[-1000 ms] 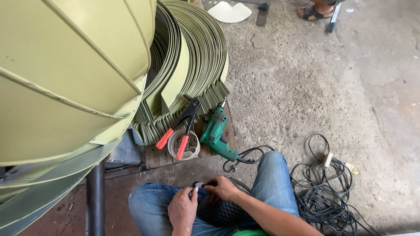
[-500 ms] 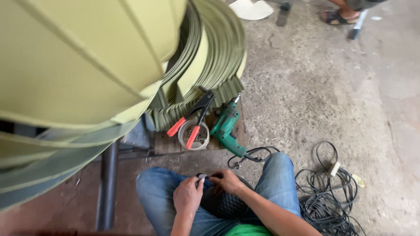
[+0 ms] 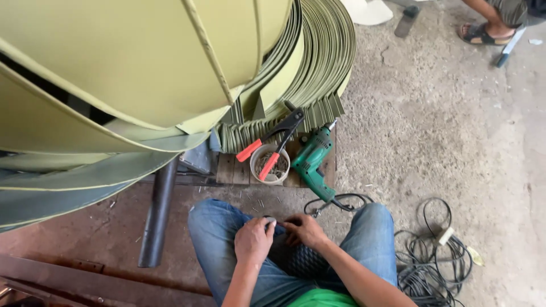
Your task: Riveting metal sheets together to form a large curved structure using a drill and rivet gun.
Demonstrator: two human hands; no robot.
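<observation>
Both hands meet low in the lap, between the knees in blue jeans point(image 3: 227, 227). Left hand point(image 3: 253, 241) has fingers curled in, thumb & forefinger pinching a small grey metal piece point(image 3: 269, 220), prob. a rivet or pin but too small to tell, at the fingertips. Right hand point(image 3: 306, 230) sits just beside it w/ fingers bent toward the same spot; can't tell if it grips anything. The piece lies between the 2 hands, closer to the left; its long axis can't be made out. Ahead on a low wooden pallet point(image 3: 233, 170): a round white tub of small metal bits point(image 3: 269, 166), a red-handled black hand riveter point(image 3: 273, 139) lying across it, and a green power drill point(image 3: 313, 162) just right of it, nearer the right hand.
</observation>
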